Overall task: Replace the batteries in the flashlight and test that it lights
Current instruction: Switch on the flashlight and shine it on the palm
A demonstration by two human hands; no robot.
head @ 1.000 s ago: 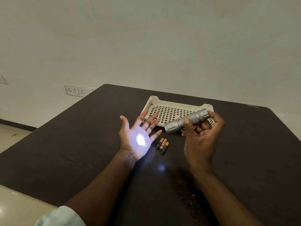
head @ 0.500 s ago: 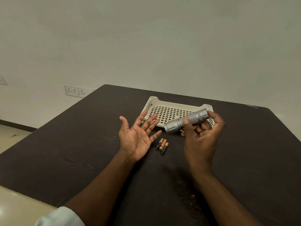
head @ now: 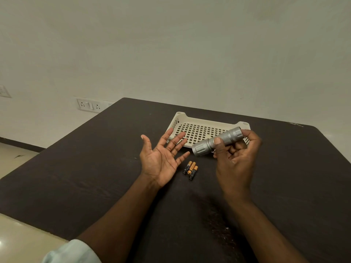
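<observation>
From the head view we see the left hand [head: 161, 160] held palm up above the dark desk [head: 79, 177], its fingers [head: 177, 138] spread apart and holding nothing. No light spot shows on the palm.

The right hand [head: 235, 158] holds the silver flashlight [head: 218, 141] off the desk, the thumb pressed on the near side of the barrel and the fingers curled round behind it and over the tail end. The flashlight lies tilted, its wide head pointing down and left toward the left hand's fingertips, just apart from them. We cannot see the lens face from here, and the tail cap is partly covered by the right fingers.

Three small batteries [head: 190, 169] lie side by side on the desk, below the left hand's little finger and between the two hands; their labels are too small to read.

Beyond both sets of fingers sits a cream perforated tray [head: 190, 119], its right part hidden behind the flashlight and right hand.

A pale sleeve [head: 72, 252] is cut off at the bottom edge. A wall socket panel [head: 88, 105] shows on the wall at the left.
</observation>
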